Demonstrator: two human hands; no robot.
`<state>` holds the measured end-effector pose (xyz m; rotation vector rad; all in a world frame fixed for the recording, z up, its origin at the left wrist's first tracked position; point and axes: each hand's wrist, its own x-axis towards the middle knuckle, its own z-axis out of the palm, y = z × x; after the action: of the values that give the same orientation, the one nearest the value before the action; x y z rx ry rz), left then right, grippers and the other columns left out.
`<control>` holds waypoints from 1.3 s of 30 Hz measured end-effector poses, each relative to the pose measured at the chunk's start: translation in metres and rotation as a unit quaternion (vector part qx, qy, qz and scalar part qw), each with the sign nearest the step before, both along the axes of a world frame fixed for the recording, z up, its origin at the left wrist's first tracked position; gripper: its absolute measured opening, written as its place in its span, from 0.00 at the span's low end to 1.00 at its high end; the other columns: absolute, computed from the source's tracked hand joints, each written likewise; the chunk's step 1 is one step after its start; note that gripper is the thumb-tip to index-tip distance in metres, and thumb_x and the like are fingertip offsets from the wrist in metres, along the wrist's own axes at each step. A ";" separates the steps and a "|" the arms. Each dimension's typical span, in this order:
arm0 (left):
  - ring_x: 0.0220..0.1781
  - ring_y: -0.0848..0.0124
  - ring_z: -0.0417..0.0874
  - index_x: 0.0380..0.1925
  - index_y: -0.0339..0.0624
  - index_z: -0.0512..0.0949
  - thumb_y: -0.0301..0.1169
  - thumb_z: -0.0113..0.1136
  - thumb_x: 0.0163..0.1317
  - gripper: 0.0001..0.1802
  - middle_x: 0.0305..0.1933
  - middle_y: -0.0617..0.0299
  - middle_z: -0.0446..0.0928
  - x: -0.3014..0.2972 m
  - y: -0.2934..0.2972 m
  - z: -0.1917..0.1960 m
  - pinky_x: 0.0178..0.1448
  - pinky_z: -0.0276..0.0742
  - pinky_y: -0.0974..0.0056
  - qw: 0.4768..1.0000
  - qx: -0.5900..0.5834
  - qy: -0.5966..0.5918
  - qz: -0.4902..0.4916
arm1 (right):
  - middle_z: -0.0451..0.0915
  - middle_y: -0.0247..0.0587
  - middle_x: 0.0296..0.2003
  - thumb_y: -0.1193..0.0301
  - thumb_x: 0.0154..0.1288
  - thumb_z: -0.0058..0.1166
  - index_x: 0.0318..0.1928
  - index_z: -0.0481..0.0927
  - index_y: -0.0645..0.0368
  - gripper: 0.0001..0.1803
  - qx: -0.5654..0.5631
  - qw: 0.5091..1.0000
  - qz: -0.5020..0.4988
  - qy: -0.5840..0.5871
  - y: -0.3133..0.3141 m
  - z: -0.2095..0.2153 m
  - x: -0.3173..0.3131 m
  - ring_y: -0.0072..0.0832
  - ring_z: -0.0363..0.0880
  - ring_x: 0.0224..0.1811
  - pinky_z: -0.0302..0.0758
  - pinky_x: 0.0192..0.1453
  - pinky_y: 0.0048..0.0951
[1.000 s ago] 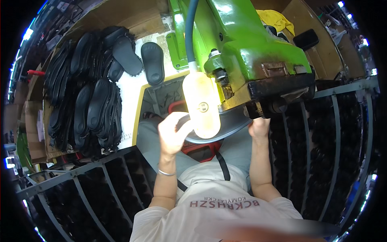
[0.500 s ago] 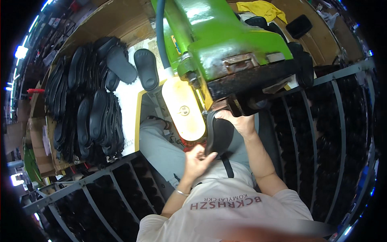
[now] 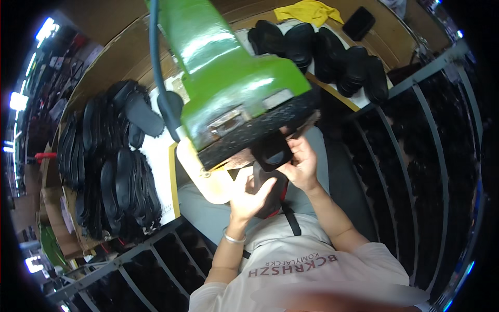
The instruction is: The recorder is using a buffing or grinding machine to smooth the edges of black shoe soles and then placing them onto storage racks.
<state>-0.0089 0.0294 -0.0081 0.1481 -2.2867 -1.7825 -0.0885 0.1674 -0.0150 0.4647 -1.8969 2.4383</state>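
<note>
A black shoe sole is between my hands, close under the black front edge of the green machine. My left hand is closed on its left side, thumb stretched across it. My right hand grips it at its upper right, thumb and fingers beside the dark block that hangs below the machine head. The machine head and block hide the far end of the sole. A pale yellow rounded cover lies just left of my left hand.
Stacked black soles fill the left of the white-topped table. More dark soles lie at the back right, near a yellow cloth. A blue hose runs down the machine's left. Metal racks stand on both sides.
The view has shifted, so the machine appears farther left and lower. Both hands have come closer together, and the sole now sits partly hidden under the machine head.
</note>
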 end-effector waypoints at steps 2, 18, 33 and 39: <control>0.37 0.75 0.81 0.43 0.28 0.74 0.18 0.66 0.52 0.18 0.38 0.54 0.81 -0.011 0.002 -0.003 0.42 0.77 0.73 0.999 -0.006 0.047 -0.007 | 0.75 0.29 0.28 0.75 0.49 0.70 0.40 0.68 0.59 0.23 0.001 1.000 -0.009 0.002 0.003 0.001 0.000 0.11 0.66 0.25 0.64 0.30 0.13; 0.36 0.69 0.78 0.42 0.31 0.72 0.30 0.55 0.64 0.13 0.37 0.57 0.76 -0.006 -0.082 -0.060 0.41 0.76 0.67 0.956 -0.226 0.072 0.174 | 0.80 0.32 0.30 0.72 0.57 0.61 0.44 0.77 0.60 0.14 0.307 0.950 0.031 -0.047 0.084 0.073 -0.018 0.15 0.75 0.26 0.73 0.28 0.20; 0.46 0.61 0.77 0.44 0.27 0.72 0.25 0.58 0.57 0.16 0.41 0.51 0.76 -0.041 -0.162 -0.111 0.54 0.70 0.61 0.865 -0.265 -0.243 0.350 | 0.75 0.66 0.49 0.56 0.57 0.59 0.57 0.67 0.66 0.34 0.377 0.792 -0.480 0.023 0.158 0.028 -0.197 0.56 0.74 0.51 0.71 0.54 0.44; 0.54 0.61 0.70 0.46 0.30 0.70 0.22 0.57 0.56 0.17 0.48 0.53 0.71 0.033 -0.055 -0.096 0.62 0.63 0.59 0.925 -0.175 0.065 0.330 | 0.74 0.41 0.23 0.57 0.56 0.62 0.49 0.74 0.64 0.27 0.377 0.766 -0.512 0.092 0.175 0.013 -0.179 0.34 0.72 0.22 0.71 0.32 0.33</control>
<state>0.0245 -0.0252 -0.1044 0.6270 -2.0673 -1.0025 -0.2679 0.3423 -0.0024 -0.3066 -2.1049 0.8854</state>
